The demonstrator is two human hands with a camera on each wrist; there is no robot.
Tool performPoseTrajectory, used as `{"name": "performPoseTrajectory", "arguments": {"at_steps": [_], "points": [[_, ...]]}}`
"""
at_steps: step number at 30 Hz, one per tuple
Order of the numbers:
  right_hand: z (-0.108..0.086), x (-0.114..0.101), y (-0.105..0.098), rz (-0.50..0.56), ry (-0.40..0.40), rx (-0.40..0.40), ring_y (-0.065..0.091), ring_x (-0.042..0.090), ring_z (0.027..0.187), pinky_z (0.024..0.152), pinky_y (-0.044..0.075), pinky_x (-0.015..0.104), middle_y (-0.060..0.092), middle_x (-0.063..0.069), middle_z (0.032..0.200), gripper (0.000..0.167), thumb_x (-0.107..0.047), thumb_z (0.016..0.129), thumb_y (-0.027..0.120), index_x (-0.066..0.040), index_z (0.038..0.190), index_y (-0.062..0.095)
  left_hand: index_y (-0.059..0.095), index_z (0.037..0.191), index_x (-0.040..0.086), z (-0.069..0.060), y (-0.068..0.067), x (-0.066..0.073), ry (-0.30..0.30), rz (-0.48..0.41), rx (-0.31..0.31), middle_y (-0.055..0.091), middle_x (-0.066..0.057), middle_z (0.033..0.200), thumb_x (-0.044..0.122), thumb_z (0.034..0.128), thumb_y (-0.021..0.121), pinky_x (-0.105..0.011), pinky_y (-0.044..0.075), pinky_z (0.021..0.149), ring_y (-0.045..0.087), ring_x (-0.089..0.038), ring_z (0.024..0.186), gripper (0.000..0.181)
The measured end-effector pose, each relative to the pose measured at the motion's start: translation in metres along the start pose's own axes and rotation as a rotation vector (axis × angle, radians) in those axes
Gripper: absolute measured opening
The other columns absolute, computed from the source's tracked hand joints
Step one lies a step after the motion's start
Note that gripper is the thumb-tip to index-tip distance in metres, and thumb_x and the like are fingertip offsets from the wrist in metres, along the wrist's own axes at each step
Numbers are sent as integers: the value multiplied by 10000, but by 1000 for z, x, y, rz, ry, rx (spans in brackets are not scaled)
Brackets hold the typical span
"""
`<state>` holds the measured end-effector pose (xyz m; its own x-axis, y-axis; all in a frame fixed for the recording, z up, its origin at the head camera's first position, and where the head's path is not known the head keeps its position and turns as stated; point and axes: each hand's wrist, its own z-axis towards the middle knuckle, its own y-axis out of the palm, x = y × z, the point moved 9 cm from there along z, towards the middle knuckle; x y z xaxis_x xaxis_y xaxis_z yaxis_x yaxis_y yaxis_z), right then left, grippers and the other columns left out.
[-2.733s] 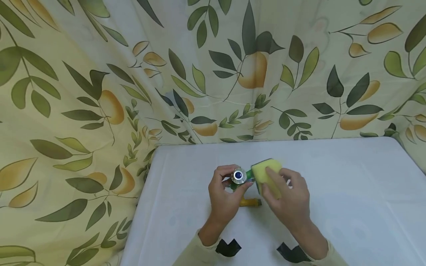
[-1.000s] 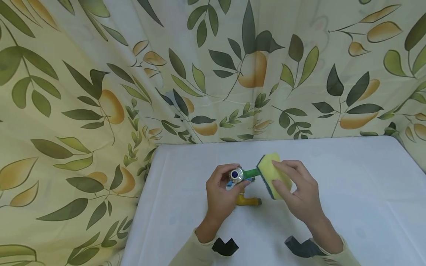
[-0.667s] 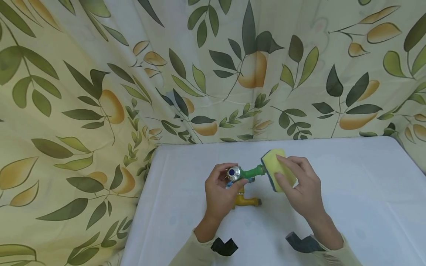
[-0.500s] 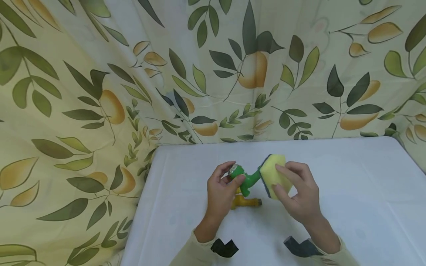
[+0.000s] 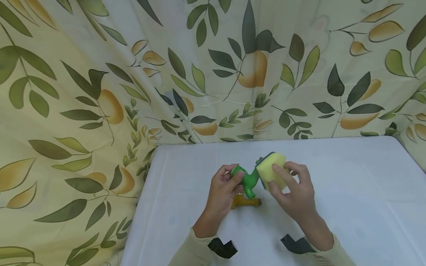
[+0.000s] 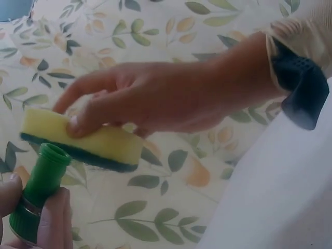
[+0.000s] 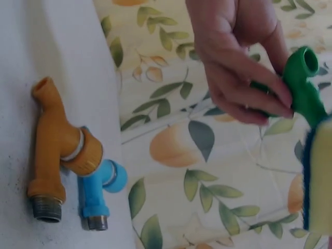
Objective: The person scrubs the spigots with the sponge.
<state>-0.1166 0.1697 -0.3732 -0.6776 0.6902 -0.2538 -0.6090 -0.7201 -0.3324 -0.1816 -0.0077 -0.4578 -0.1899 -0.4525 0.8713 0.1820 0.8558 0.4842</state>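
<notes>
In the head view my left hand pinches a green tap by its knob end. The tap is held above the table, its spout pointing down toward me. My right hand grips a yellow sponge between thumb and fingers. The sponge's dark green scouring side touches the tap's inlet end in the head view. The right wrist view shows the left hand on the tap, with the sponge at the edge.
On the white table a yellow-orange tap lies just below the hands. A smaller blue tap lies beside it, seen in the right wrist view. Behind the table hangs a leaf-patterned cloth.
My left hand has turned the green tap, so its round knob top no longer faces up and the spout now shows. The sponge has shifted along the tap's inlet pipe, tilting with my right hand.
</notes>
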Motion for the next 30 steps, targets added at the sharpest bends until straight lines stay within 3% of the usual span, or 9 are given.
{"name": "performPoseTrajectory", "arguments": {"at_steps": [5,8,11,13,18,22,25,28,30], "points": [[-5,-3,6,123,0,-121,539,235,911,822,431,179,631,169,992,456,-453,1003,586,-36,1067,758,532,1361,79,-1,1,3,20,11,-16,631,-5,1069,191,961,727,-211,612,720,694,-87,835,459],[-5,2,-1,186,69,-69,572,125,925,879,442,64,647,174,932,460,-413,996,606,19,1018,760,554,1374,88,-1,1,7,37,28,-12,582,1,1104,214,965,725,-187,600,713,678,-73,843,461],[-7,6,-5,239,127,-40,598,30,951,908,473,54,657,184,902,409,-332,993,608,53,1002,746,565,1352,58,-1,2,10,45,14,-20,569,-9,1122,209,967,721,-202,610,734,678,-77,862,441],[-8,7,-4,254,164,-52,603,28,953,897,479,60,668,183,934,367,-288,978,623,54,1046,735,558,1344,51,-1,4,11,44,0,-33,569,-14,1122,206,972,715,-207,613,757,681,-82,878,433],[-15,9,9,237,289,-181,598,69,985,858,475,68,664,129,1139,563,-466,915,736,-23,1257,675,551,1323,40,-1,7,11,32,-17,-37,551,-22,1160,205,973,716,-196,607,791,664,-88,922,421],[-17,14,16,180,381,-269,608,36,1026,869,506,71,663,84,1216,600,-242,806,871,-84,1332,629,547,1381,33,-3,10,13,34,-22,-44,528,-26,1223,188,965,722,-234,605,860,668,-90,971,477],[-17,19,16,186,447,-301,603,-5,1056,879,514,70,661,46,1232,648,-31,763,853,-102,1362,616,510,1458,50,-4,12,17,29,-28,-107,533,-34,1261,179,981,696,-249,580,932,670,-93,1045,528],[-14,26,10,279,539,-247,587,-19,1069,899,509,67,630,-27,1231,611,77,817,773,-78,1383,603,441,1508,26,-6,15,21,31,-56,-179,515,-62,1332,133,1012,645,-261,533,1005,649,-118,1180,547],[-12,27,3,339,559,-162,580,9,1080,906,503,65,602,-50,1217,560,119,820,734,-25,1349,622,446,1487,7,-6,13,23,54,-39,-179,507,-94,1360,98,1007,644,-272,521,1024,646,-158,1224,528]]}}
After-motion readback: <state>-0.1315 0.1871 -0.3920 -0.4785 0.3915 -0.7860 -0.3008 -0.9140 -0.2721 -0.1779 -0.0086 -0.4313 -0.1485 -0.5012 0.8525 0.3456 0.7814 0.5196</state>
